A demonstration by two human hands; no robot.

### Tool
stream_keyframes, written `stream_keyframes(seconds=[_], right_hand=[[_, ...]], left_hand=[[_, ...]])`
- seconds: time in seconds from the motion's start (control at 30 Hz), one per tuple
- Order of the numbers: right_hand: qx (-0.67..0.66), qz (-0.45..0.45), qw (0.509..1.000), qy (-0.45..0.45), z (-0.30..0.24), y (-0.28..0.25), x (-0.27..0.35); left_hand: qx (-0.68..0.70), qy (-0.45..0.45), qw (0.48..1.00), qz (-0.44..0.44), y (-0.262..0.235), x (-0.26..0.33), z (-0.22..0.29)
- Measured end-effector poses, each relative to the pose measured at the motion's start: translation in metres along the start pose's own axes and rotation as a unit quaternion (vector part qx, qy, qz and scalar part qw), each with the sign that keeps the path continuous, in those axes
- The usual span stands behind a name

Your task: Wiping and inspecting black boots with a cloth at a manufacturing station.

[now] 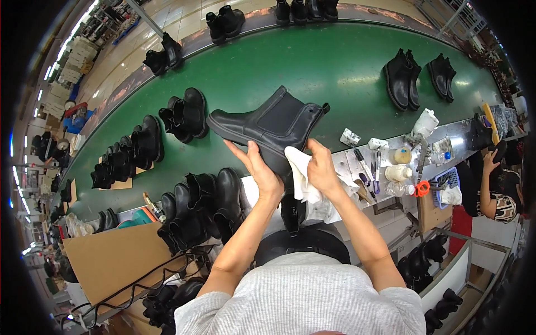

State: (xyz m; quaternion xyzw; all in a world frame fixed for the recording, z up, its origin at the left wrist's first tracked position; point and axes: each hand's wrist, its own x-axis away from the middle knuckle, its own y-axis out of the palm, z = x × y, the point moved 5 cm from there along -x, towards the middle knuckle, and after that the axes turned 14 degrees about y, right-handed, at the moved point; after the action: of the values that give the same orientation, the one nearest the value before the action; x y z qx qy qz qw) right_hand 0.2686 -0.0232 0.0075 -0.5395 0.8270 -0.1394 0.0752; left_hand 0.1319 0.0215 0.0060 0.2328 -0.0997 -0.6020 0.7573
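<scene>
A black ankle boot (pixel 237 124) with an elastic side panel lies on its side in the air over the bench edge, toe to the left and pull tab to the right. My left hand (pixel 261 172) grips it from below near the sole, thumb and fingers around it. Pinched in my right hand (pixel 322 172) is a white cloth (pixel 300 174), which touches the boot near its heel. Below the hands, another black boot (pixel 292 214) stands close to my body, partly hidden.
The green bench (pixel 251 64) carries several black boots, including a cluster (pixel 204 204) left of my forearm. Bottles (pixel 398 172), pens, orange-handled scissors (pixel 422 188) and a blue basket (pixel 445 187) sit to the right. A cardboard sheet (pixel 114 259) is at lower left; another person's hand (pixel 491 163) is far right.
</scene>
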Motion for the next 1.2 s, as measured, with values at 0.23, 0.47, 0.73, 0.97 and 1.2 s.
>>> stream_keyframes(seconds=[0.23, 0.47, 0.73, 0.97, 1.2], right_hand=[[0.162, -0.023, 0.985, 0.056, -0.012, 0.006, 0.004], [0.338, 0.121, 0.925, 0.123, 0.055, -0.091, 0.000], [0.050, -0.119, 0.980, 0.153, 0.093, -0.015, 0.038], [0.135, -0.078, 0.955, 0.251, 0.188, 0.051, 0.057], [-0.052, -0.183, 0.900, 0.393, 0.212, 0.047, 0.053]], left_hand=[[0.051, -0.051, 0.997, 0.036, 0.001, 0.003, 0.002], [0.266, -0.323, 0.899, 0.131, -0.035, -0.003, -0.022], [0.402, -0.335, 0.844, 0.116, -0.102, 0.039, -0.026], [-0.017, -0.421, 0.901, 0.104, -0.227, 0.135, -0.084], [-0.196, -0.267, 0.942, -0.050, -0.205, 0.109, -0.090]])
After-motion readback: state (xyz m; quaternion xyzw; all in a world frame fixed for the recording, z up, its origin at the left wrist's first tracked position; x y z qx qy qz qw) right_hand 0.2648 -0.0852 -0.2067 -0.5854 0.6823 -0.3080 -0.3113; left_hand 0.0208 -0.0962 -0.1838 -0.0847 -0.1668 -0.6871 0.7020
